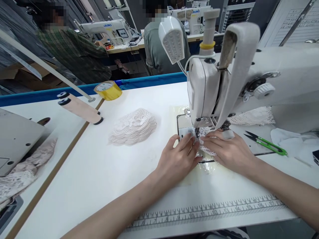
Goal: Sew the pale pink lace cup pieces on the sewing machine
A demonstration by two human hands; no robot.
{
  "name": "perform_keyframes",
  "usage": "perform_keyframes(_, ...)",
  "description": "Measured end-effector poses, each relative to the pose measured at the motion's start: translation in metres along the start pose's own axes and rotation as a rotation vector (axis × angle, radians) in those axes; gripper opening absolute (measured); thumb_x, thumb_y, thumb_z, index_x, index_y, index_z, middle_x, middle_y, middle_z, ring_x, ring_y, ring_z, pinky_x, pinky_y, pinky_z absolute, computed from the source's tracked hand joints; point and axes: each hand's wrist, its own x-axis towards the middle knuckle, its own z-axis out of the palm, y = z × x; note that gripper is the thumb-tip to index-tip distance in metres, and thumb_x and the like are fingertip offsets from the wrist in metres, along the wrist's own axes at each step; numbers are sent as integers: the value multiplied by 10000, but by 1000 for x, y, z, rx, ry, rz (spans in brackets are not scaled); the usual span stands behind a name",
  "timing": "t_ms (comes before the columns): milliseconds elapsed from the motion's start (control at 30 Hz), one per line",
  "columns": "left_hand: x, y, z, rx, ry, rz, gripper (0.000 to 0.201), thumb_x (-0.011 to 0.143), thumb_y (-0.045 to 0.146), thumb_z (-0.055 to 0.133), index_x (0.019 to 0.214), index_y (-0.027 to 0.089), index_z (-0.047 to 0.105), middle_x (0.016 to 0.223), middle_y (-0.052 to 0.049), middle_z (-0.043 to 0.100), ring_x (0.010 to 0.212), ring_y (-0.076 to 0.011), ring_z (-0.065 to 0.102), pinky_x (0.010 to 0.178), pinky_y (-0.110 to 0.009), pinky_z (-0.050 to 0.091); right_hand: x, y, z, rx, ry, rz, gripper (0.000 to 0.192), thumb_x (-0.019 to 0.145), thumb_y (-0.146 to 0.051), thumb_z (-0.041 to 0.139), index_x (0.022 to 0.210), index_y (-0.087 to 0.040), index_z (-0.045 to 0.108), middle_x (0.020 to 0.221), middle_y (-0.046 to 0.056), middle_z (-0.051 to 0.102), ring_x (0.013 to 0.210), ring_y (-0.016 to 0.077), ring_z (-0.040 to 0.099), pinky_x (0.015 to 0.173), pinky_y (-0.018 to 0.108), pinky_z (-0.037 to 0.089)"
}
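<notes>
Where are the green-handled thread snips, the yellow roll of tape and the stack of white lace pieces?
green-handled thread snips (267, 143): head view, on the green handle.
yellow roll of tape (108, 90): head view, on its outer side.
stack of white lace pieces (133, 127): head view, on the top piece.

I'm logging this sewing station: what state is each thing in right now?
Left hand: flat, pressing the lace piece.
Right hand: flat on the lace piece.
Lace piece: under the sewing machine foot.
Lace stack: piled, untouched.
Snips: lying on the table.
Tape roll: lying tilted.
</notes>
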Motion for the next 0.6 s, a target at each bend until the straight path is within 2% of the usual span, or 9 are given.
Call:
perform_keyframes(233, -1, -1, 3, -17, 20, -30, 283, 918, 351, 533, 1090, 163, 655, 1128, -58, 680, 1135, -211, 552, 896, -382, 363, 0, -1, 1, -44, -14, 32, 362, 773, 4, 434, 1028, -124, 657, 973, 60, 721, 814, 171, 640, 790, 318, 427)
perform_keyframes(433, -5, 1, -1, -33, 54, -1, 262, 928, 331, 523, 1067, 161, 666, 1095, -43, 695, 1117, -199, 562, 894, -379, 362, -5, -2, -1, -7, -40, -16, 317, 843, -130, 463, 1104, -138, 644, 1122, 37, 681, 902, 192, 620, 912, 377, 373)
perform_keyframes(600, -4, 0, -1, -73, 50, -11, 244, 931, 322, 517, 1036, 164, 671, 1054, -41, 710, 1126, -205, 566, 898, -379, 355, -6, -1, 0, -2, -39, -8, 284, 886, -204, 474, 1092, -131, 655, 1130, 31, 679, 926, 199, 617, 961, 394, 342)
